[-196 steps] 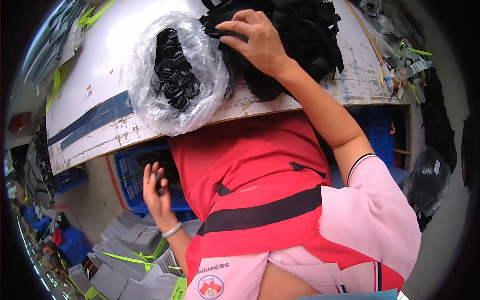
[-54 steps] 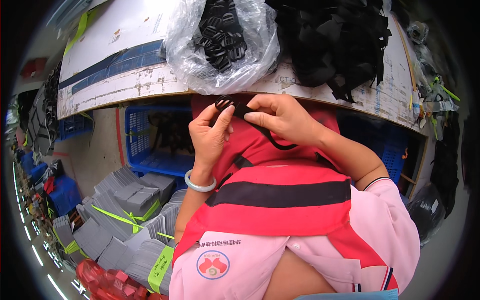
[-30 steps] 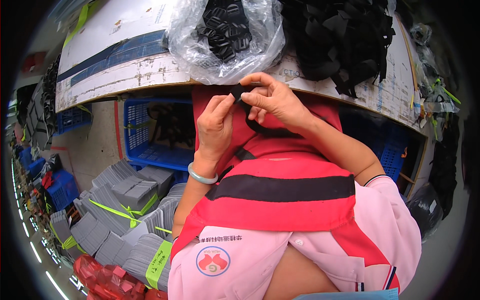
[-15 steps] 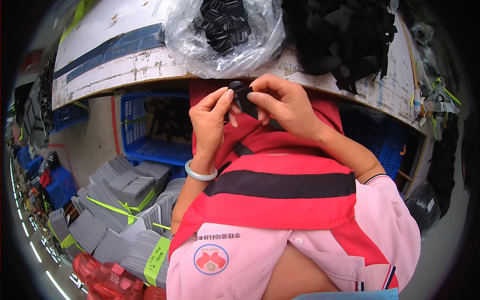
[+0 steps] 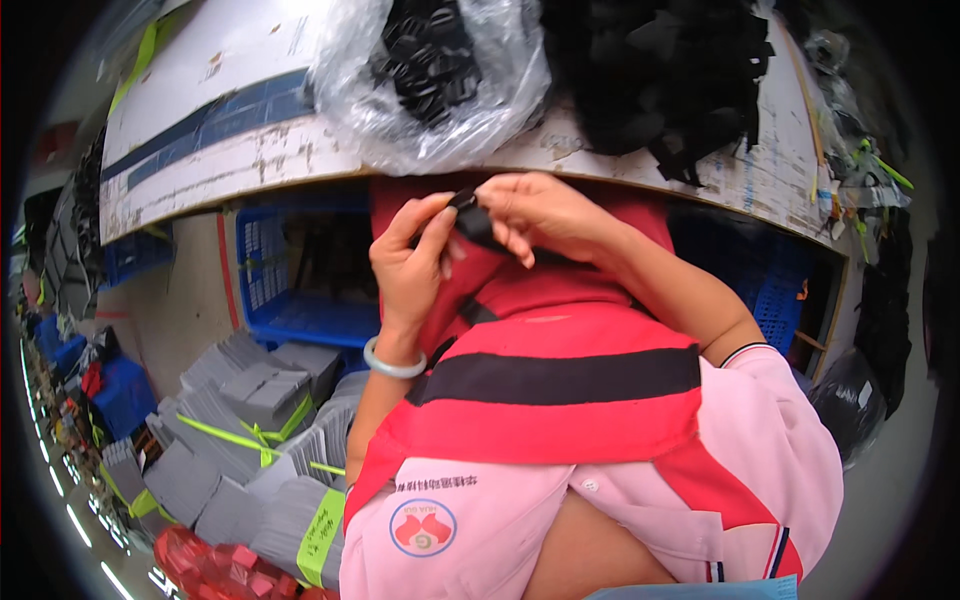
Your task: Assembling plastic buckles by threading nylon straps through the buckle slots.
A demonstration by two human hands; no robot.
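Note:
Close to the table's front edge, both hands meet at a small black plastic buckle (image 5: 464, 199) and a short black webbing strap (image 5: 474, 229). My left hand (image 5: 412, 248), with a pale bangle at the wrist, pinches the buckle between thumb and fingers. From the other side my right hand (image 5: 545, 213) grips the strap against the buckle; its fingers are bent and partly blurred. Whether the strap is threaded through the buckle cannot be made out. On the table, a clear plastic bag (image 5: 345, 112) holds many black buckles (image 5: 428, 62). Right of it lies a heap of black strap pieces (image 5: 655, 85).
The worn white table (image 5: 240, 158) spans the far side. Beneath it stands a blue crate (image 5: 310, 318). Bundles of grey sheets (image 5: 262, 385) tied with lime ribbon fill the lower left, beside a red plastic bag (image 5: 195, 562). A black bag (image 5: 850, 405) is at right.
The right fingers have shifted over the buckle, and the strap has turned downward between the hands. The view has tilted slightly, so the table sits a little lower.

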